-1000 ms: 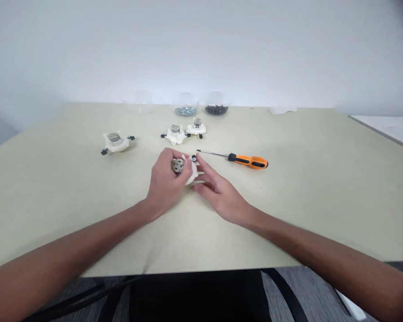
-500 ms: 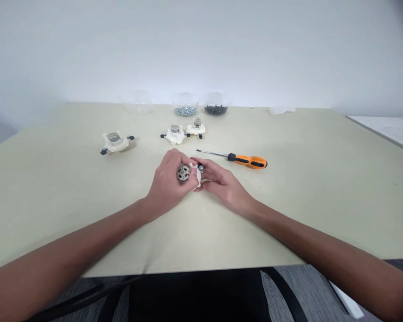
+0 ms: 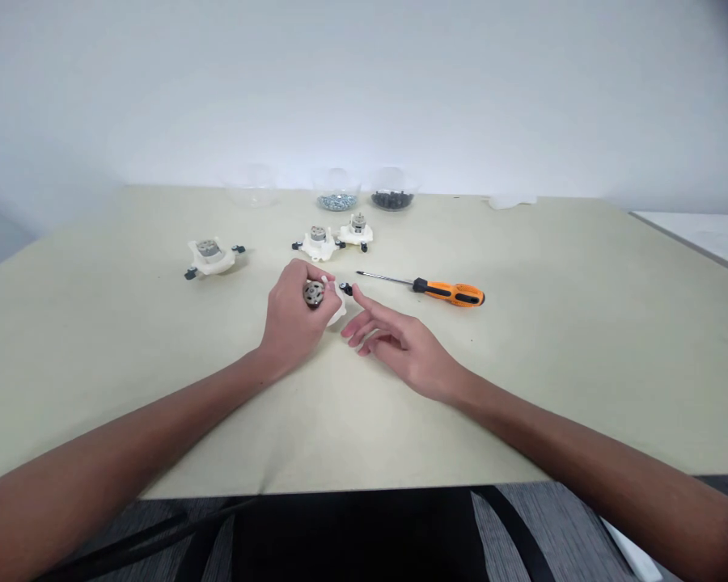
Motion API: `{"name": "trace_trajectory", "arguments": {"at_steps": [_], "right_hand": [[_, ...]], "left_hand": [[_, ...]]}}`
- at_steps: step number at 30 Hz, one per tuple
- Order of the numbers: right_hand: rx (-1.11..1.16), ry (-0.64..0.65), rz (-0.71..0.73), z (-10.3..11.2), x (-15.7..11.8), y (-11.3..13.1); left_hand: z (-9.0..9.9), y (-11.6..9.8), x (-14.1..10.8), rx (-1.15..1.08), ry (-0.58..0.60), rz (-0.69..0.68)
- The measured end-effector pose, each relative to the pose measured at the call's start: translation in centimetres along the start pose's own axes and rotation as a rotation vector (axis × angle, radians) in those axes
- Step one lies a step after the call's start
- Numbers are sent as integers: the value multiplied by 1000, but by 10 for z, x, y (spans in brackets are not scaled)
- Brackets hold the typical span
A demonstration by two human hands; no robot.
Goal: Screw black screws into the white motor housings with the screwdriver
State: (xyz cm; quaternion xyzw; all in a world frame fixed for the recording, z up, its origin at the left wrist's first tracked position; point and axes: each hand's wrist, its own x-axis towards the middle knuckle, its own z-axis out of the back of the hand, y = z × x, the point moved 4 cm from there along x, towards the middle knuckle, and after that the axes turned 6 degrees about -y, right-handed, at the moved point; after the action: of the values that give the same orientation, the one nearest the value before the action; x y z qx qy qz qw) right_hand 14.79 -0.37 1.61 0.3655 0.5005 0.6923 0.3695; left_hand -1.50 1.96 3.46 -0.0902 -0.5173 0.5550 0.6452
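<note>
My left hand point(image 3: 291, 315) is shut around a white plastic mount point(image 3: 338, 308) with a small metal electric motor point(image 3: 314, 293) set in it. The motor's round end faces up, and my fingers hide most of the mount. A small black foot point(image 3: 345, 288) sticks out from the mount's far side. My right hand point(image 3: 400, 343) lies open on the table, holding nothing, its index fingertip next to that black foot. An orange-and-black screwdriver point(image 3: 452, 294) lies beyond my right hand, its shaft pointing left.
Several similar white motor mounts point(image 3: 319, 244) stand at the back of the beige table point(image 3: 127, 364). Behind them are a clear glass bowl point(image 3: 249, 187), a bowl of silver screws point(image 3: 337, 194) and a bowl of black screws point(image 3: 391, 194). A white object point(image 3: 510, 201) lies at the back edge.
My right hand has let go of the mount and moved right, its fingers now spread. My left hand has carried the mount and motor slightly left and away from me.
</note>
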Motion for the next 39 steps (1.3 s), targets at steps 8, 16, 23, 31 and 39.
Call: {"name": "trace_trajectory", "arguments": {"at_steps": [8,16,23,31,39], "right_hand": [[-11,121,-13,-9,-5,1],[-19,95,-66,-10,-8,7],[9,98,-110,-12,-8,5],[86,74,-164,-8,-3,1],[190,36,-238,-4,4,-3]], "left_hand": [[0,-2,-3,-3,-20,63],[0,-3,1,-29,-37,74],[-4,0,-1,-63,14,103],[-6,2,-2,-74,47,121],[-9,-7,-9,-88,165,10]]}}
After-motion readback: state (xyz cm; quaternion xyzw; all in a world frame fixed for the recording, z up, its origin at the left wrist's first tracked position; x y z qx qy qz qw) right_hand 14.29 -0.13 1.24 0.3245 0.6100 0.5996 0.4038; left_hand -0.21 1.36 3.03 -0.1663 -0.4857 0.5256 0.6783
